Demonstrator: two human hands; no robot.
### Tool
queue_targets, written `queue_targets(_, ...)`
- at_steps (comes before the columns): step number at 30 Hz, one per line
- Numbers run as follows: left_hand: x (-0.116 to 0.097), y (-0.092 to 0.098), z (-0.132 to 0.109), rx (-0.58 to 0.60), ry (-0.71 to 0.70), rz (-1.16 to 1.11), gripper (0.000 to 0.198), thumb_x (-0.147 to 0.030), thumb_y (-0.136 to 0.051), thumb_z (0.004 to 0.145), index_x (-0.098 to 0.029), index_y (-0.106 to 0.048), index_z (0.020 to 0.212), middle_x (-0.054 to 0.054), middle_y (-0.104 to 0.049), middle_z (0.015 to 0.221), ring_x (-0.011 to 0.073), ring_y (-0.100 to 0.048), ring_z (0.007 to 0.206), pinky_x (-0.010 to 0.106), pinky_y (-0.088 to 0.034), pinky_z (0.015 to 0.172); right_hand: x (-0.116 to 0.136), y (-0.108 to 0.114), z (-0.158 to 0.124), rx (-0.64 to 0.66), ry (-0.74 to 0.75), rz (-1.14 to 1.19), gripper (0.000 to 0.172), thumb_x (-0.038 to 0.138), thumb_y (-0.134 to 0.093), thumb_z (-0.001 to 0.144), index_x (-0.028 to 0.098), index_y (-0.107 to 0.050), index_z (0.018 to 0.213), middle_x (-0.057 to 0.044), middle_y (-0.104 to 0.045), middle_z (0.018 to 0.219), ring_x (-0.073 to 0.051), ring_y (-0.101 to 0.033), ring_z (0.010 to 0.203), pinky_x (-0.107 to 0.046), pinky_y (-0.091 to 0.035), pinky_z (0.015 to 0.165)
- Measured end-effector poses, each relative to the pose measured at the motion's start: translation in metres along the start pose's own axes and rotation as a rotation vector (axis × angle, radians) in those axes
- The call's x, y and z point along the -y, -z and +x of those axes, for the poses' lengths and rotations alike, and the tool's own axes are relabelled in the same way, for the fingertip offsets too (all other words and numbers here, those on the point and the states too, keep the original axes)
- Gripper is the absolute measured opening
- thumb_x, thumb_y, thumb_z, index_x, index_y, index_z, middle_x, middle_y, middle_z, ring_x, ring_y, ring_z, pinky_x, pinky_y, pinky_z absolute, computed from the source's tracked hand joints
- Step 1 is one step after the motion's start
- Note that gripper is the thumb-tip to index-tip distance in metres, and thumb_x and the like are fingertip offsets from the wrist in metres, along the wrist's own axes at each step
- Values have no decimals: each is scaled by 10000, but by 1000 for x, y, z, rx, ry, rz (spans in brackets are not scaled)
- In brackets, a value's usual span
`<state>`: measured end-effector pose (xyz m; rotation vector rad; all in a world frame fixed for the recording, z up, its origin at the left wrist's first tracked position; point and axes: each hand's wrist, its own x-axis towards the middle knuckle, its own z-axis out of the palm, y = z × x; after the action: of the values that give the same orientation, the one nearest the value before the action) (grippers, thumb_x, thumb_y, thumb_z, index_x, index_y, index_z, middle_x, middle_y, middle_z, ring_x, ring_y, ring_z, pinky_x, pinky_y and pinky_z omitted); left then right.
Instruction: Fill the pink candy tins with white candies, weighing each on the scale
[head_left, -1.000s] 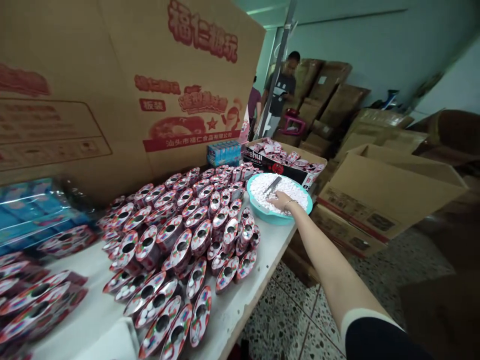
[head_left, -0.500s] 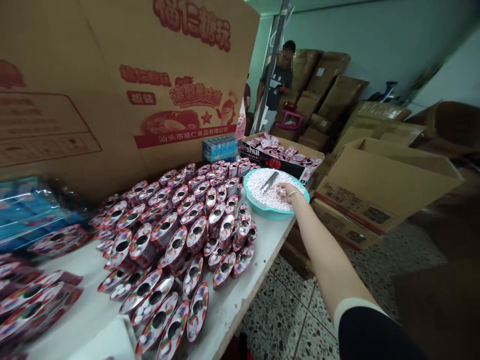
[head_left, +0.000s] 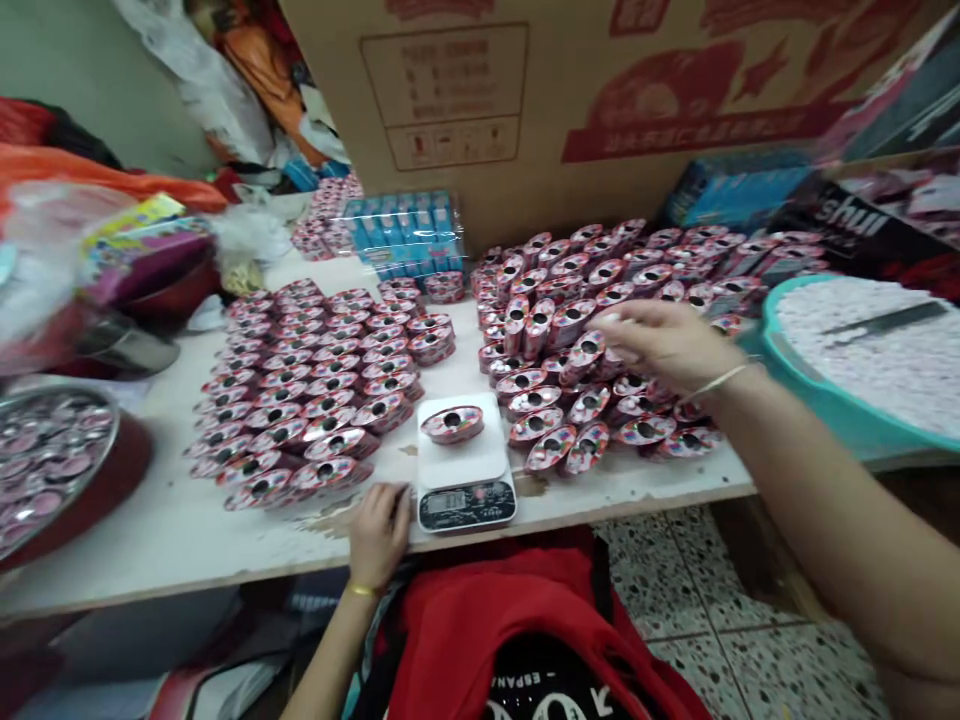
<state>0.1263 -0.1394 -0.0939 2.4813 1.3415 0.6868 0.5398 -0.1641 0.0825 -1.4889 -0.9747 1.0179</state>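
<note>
My right hand (head_left: 667, 345) is over the crowded packets on the right, its fingertips pinched together on small white candies that are only partly visible. Just below the fingertips stands an open-topped printed packet (head_left: 584, 352); others of the same oval shape surround it. A white kitchen scale (head_left: 469, 465) carries one such packet (head_left: 452, 424), lying with its round hole upward. Left of the scale, my left hand (head_left: 379, 530) rests at the table edge with fingers curled in and nothing visible in them. A turquoise basin (head_left: 814, 400) of white candies stands right of my right wrist.
Rows of matching packets (head_left: 300, 390) cover the table left of the scale. At far left is a red-brown bowl (head_left: 124, 455) of pink-and-silver pieces. Blue boxed packs (head_left: 405, 235) stand before a large carton (head_left: 555, 110). A dark metal strip (head_left: 892, 322) lies in the basin.
My right hand has come out of the candy basin and moved left over the packets. The view has swung left, bringing the scale and my left hand into sight.
</note>
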Motion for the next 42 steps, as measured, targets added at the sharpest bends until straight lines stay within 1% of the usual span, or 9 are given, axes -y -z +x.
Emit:
queue_targets(3,-1,1,-2,-6,-8,-28,182,-271,-430,891,-174,-571,954,58,-575,824,174,-544,792,303,-430,728,8,-96,0,253,142,-261,138,255,-635,771,119,-644,751,30,-492,551,-56,-383,500,-195,-280,478)
queue_targets(5,-1,2,-4,-15,-9,-47,179,-267,-431,892,-173,-567,961,60,-573,826,177,-543,798,308,-431,733,5,-139,1,351,204,-476,101,184,-603,785,114,-654,733,6,-553,606,-73,-437,562,-206,-320,549)
queue_targets(10,1,3,-9,-35,-18,-77,169,-260,-441,890,-177,-566,968,62,-571,843,179,-539,807,317,-429,746,-12,-181,3,484,236,-992,140,161,-546,833,114,-677,818,-81,-653,821,-132,-542,747,-219,-343,663)
queue_targets(18,4,1,-11,-48,-23,-87,162,-254,-448,886,-186,-568,972,60,-579,848,184,-543,816,325,-427,752,-9,-191,2,488,175,-1144,356,199,-610,793,117,-558,1136,-129,-643,941,-193,-573,832,-228,-354,657)
queue_targets(23,2,2,-10,-33,-5,-76,155,-252,-452,887,-184,-568,964,56,-580,842,183,-540,817,320,-422,757,-7,-191,7,449,187,-1103,135,156,-621,774,123,-633,904,-89,-641,831,-165,-555,787,-231,-359,667)
queue_targets(26,0,3,-9,-29,2,-75,149,-251,-454,884,-181,-569,949,56,-580,841,181,-540,821,315,-421,761,-8,-179,10,396,147,-782,56,127,-623,756,117,-607,703,-25,-584,657,-104,-501,629,-215,-358,599)
queue_targets(32,-1,2,-9,-22,17,-76,159,-257,-457,882,-178,-576,951,60,-579,844,182,-535,826,316,-418,762,-10,-142,-3,345,-319,234,224,276,-708,709,102,-566,712,12,-508,597,-13,-340,420,-138,-160,351)
queue_targets(37,0,1,-9,-25,17,-81,167,-271,-461,880,-178,-579,953,64,-580,847,189,-532,822,322,-414,754,-18,-126,-17,201,-467,314,83,81,-637,684,89,-627,766,-32,-564,645,-30,-426,452,-119,-243,326)
queue_targets(42,-3,3,-8,-32,13,-74,160,-269,-463,881,-177,-577,948,60,-582,843,187,-532,830,312,-413,755,-29,-132,-21,209,-355,244,82,113,-659,693,120,-633,770,13,-526,555,-28,-394,429,-125,-263,344)
